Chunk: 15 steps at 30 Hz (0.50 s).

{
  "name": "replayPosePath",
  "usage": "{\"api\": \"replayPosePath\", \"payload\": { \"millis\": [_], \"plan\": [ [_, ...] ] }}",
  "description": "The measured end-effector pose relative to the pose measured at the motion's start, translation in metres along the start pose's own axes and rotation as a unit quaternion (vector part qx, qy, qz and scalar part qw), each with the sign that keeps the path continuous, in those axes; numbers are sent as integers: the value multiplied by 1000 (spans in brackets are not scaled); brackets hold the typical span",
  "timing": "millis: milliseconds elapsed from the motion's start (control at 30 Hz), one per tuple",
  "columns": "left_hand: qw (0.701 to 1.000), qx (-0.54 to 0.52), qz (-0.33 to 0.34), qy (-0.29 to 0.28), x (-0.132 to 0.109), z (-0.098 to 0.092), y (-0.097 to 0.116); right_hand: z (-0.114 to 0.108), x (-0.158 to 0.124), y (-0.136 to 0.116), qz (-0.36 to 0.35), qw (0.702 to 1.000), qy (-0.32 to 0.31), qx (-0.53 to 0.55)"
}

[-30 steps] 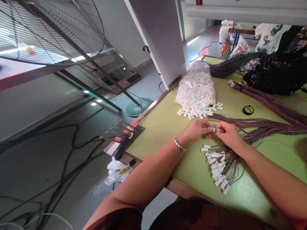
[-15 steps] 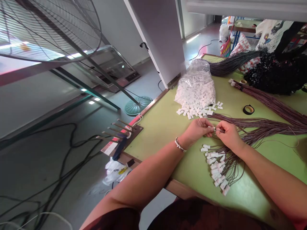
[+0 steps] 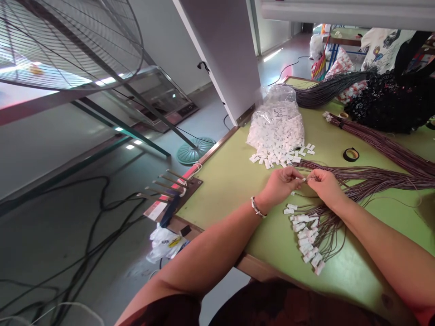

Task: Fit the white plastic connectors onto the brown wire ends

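Observation:
My left hand [image 3: 281, 183] pinches a small white connector [image 3: 303, 179] between thumb and fingers. Right beside it, my right hand [image 3: 322, 184] is closed on thin wires, their ends meeting the connector; the fingers hide the exact contact. Under and behind the hands runs a bundle of brown wires [image 3: 377, 177]. Nearer to me, wires ending in white connectors [image 3: 307, 242] lie fanned on the green table [image 3: 220, 194]. Beyond my left hand, a clear plastic bag [image 3: 277, 120] of white connectors spills several loose ones [image 3: 267, 159] at its mouth.
A roll of black tape [image 3: 351, 155] lies right of the bag. Farther back are another brown wire bundle [image 3: 380, 138], dark wires [image 3: 322, 90] and a black heap [image 3: 384, 104]. A rack with metal pegs [image 3: 185, 192] sits at the left table edge, near a large fan [image 3: 78, 45].
Both hands have come slightly closer together, and the connector shows less between the fingers. A wire with a white end now shows just below my left fingers.

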<state>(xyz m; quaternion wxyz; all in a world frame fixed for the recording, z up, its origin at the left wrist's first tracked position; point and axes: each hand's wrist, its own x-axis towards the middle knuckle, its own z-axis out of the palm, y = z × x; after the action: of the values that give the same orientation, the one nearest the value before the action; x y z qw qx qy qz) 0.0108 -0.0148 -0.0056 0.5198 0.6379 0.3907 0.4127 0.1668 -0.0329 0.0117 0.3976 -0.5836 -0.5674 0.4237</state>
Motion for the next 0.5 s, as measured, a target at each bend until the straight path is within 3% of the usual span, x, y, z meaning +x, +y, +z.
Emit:
{"api": "replayPosePath", "payload": {
  "millis": [133, 233, 333, 500],
  "plan": [
    [976, 159, 150, -2, 0, -3, 3, -2, 3, 0, 62, 996, -17, 63],
    [961, 207, 185, -14, -1, -1, 5, -4, 4, 0, 100, 990, -39, 95],
    [979, 164, 123, -19, -2, 3, 4, -4, 4, 0, 105, 988, -55, 98],
    [999, -34, -36, 0, 1, -1, -2, -8, 5, 3, 103, 988, -57, 98]
  ]
}}
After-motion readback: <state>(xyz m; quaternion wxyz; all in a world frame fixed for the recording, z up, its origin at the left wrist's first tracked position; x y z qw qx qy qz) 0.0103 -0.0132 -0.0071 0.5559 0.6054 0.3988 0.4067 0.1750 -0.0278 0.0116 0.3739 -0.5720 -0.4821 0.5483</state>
